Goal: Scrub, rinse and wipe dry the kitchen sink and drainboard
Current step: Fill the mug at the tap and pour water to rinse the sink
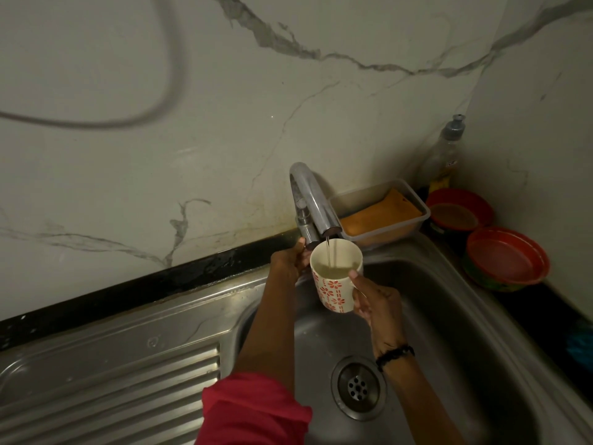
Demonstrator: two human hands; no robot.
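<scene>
The steel sink (449, 316) fills the lower right of the view, its drain (357, 387) near the bottom, with the ribbed drainboard (112, 390) joined on its left. Above the basin, the right hand (378, 303) grips a white mug (333, 284) (red flower pattern) by its side, thumb on the rim, under the tap (313, 203); a thin stream of water falls into it. The left hand (288, 261) curls its fingers round the tap's base lever. Behind the tap sits a clear tray (414, 220) holding an orange cloth (382, 213). In the corner stand a bottle (446, 155) and two red bowls (507, 258).
</scene>
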